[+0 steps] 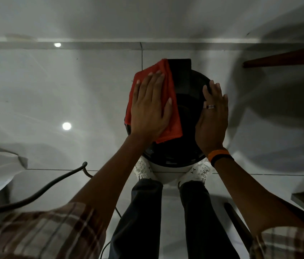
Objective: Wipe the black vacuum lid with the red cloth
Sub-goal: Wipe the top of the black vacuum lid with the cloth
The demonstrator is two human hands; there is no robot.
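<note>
Vacuum lid (pixel 183 109), round glossy black, left half under red cloth (pixel 166 81).

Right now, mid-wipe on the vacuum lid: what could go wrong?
1. The left hand presses the red cloth flat over the lid's left edge; part overhangs and could slip off.
2. The right hand only rests on the black vacuum lid, so a hard stroke may shift the unit.
3. A black cable lies on the floor near the feet: trip hazard.

Lid's (pixel 184 113) left half under cloth (pixel 168 81)
</note>
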